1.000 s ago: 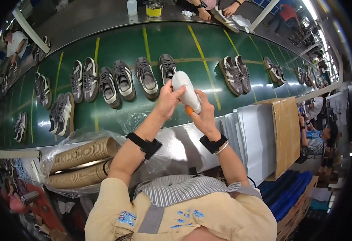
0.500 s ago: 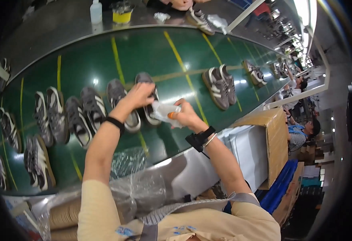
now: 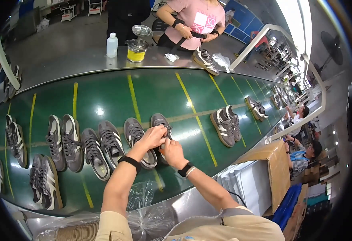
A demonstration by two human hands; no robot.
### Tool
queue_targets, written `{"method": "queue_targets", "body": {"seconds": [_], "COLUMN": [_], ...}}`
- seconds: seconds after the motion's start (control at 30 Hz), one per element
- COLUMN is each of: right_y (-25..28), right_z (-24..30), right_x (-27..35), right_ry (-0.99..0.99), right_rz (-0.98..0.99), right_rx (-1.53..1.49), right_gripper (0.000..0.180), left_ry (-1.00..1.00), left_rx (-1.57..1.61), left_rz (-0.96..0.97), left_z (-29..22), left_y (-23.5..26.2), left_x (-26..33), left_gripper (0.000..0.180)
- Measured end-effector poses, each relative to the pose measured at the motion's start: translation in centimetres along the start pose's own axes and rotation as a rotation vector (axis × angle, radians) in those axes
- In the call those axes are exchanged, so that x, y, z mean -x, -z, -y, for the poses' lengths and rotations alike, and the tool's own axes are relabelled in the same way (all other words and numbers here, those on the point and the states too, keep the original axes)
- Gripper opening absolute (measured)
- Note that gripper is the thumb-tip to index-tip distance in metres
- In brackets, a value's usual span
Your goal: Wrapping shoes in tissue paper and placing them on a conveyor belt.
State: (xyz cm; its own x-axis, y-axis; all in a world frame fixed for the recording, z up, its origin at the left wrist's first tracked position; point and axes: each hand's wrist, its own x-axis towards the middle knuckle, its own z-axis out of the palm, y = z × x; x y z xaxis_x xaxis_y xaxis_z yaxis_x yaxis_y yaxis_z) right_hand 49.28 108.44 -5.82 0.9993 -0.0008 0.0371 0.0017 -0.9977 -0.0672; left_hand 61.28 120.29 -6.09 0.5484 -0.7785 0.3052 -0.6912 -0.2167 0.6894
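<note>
Both hands meet over a grey sneaker [image 3: 160, 119] with pale side stripes on the green conveyor belt [image 3: 103, 92]. My left hand [image 3: 153, 137] is closed at its laces and tongue. Against the shoe's opening, my right hand [image 3: 173, 154] has its fingers bent and pressed together. What they hold is hidden; something orange shows at one finger. Part of the shoe's heel end is covered by the hands. Its mate, another grey sneaker [image 3: 134, 129], stands close on the left, toe pointing away from me.
More sneaker pairs [image 3: 93, 150] line the belt on the left, and another pair [image 3: 226, 124] stands right. Beyond the belt are a white bottle [image 3: 112, 45], a yellow-labelled tin [image 3: 136, 51] and a person [image 3: 200, 20]. A cardboard box [image 3: 278, 172] holding white sheets stands near right.
My right hand has moved down and in to the shoe opening; the crumpled white sheet it held is no longer plainly visible. The view has tilted up, showing the person opposite.
</note>
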Motion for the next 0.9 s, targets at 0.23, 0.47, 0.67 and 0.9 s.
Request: {"method": "queue_targets", "body": {"seconds": [0.23,0.47,0.67,0.9], "right_y": [0.4,2.9,4.8,4.3], "right_z": [-4.6,-2.3,10.4,23.9], "right_x": [-1.7,-0.1,9.9,18.7], "right_ry": [-0.219,-0.048,0.539,0.556], "right_rz": [0.029,-0.147,0.148,0.761], "right_rx": [-0.258,-0.179,-0.885,-1.336], "right_gripper": [0.043,0.041,0.022,0.017], "left_ry": [0.056,0.304,0.44,0.463], "left_rx": [-0.044,-0.16,-0.274,-0.309], "left_rz": [0.017,0.066,0.155,0.023], "left_z": [-6.5,-16.7,-25.4,-24.9], "left_y": [7.3,13.1,11.2,11.3], "left_x": [7.7,25.5,37.7,40.1], "left_gripper": [0.025,0.035,0.063,0.072]}}
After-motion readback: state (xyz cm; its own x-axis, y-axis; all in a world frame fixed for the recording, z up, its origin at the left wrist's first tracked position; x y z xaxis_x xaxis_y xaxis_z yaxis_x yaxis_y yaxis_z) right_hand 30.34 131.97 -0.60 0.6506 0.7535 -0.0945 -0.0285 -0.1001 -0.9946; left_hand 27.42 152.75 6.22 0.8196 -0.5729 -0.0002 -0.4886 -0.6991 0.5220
